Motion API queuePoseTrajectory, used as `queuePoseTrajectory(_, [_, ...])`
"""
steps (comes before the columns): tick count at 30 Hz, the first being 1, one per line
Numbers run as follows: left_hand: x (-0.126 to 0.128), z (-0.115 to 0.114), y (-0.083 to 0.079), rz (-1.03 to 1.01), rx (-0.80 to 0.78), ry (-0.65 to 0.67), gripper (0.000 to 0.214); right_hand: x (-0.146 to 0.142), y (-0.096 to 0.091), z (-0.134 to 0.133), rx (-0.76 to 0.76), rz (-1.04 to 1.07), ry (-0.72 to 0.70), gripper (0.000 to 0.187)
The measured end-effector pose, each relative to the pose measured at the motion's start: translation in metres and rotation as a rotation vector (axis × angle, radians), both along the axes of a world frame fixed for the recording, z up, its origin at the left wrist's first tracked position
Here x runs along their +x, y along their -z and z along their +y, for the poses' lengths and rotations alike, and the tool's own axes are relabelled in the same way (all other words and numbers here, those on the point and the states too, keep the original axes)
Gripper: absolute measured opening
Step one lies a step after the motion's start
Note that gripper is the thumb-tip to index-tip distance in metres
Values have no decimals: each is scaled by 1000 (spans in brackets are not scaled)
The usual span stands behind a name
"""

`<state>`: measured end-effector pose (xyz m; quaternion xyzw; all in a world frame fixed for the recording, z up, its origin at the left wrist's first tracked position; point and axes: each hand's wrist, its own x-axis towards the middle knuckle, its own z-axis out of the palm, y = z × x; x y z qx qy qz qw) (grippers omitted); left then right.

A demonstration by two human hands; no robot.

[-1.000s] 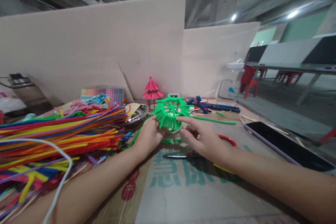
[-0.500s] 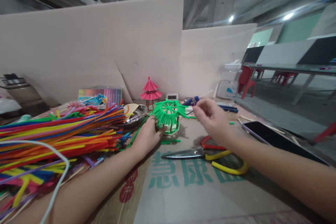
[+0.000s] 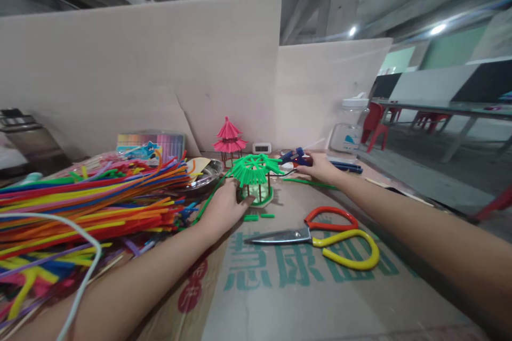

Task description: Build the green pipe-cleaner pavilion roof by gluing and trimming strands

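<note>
Left hand (image 3: pixel 224 206), partly curled, has the green pavilion (image 3: pixel 256 171) by its base! Right hand (image 3: pixel 320 167) meets the blue glue gun (image 3: pixel 298 156), its grip unclear.

Radiating bright-green strips (image 3: pixel 255 175) roof a small model (image 3: pixel 260 192) on brown posts (image 3: pixel 260 192), while a second pagoda (image 3: pixel 229 137) glows hot pink. Scissors (image 3: pixel 304 235) pair an orange-red handle with a yellow one. Fuzzy stems (image 3: pixel 100 192) streak red, orange, yellow, blue and green; a glue gun (image 3: pixel 296 156) shows dark blue, and teal characters (image 3: pixel 298 268) pattern a greyish sheet (image 3: pixel 288 311).
</note>
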<state>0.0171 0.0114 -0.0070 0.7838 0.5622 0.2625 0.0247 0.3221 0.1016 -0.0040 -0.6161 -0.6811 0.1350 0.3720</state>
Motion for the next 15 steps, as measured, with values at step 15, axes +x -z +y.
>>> queuePoseTrajectory(15, [-1, 1, -2, -181, -8, 23, 29, -8, -35, -47, -20, 60, 37, 37])
